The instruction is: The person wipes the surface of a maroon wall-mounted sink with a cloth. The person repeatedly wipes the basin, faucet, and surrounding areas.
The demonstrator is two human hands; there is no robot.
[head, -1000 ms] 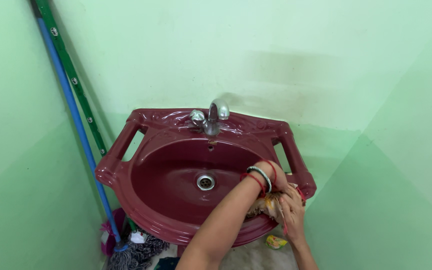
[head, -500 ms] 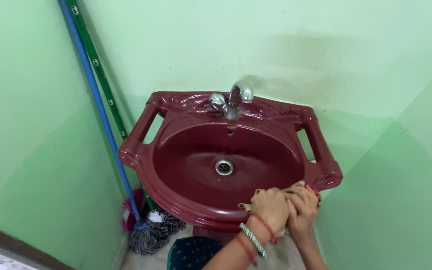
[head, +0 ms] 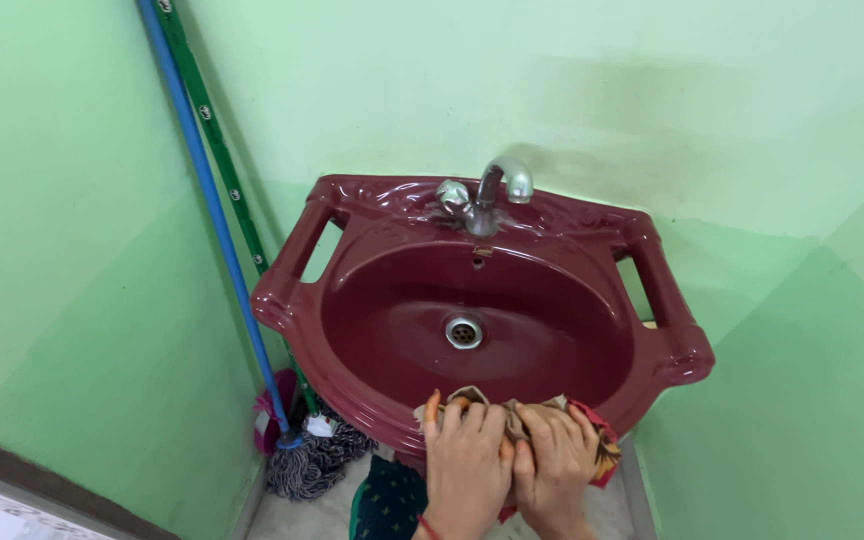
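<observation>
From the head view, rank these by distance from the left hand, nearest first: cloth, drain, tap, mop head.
1. Cloth, under the left hand on the sink's front rim.
2. Drain, basin centre, just beyond.
3. Mop head, on the floor, left.
4. Tap, back rim, farthest.

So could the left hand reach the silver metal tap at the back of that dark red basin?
Probably yes: the left hand presses a cloth on the front rim, and nothing lies between it and the tap.
</observation>
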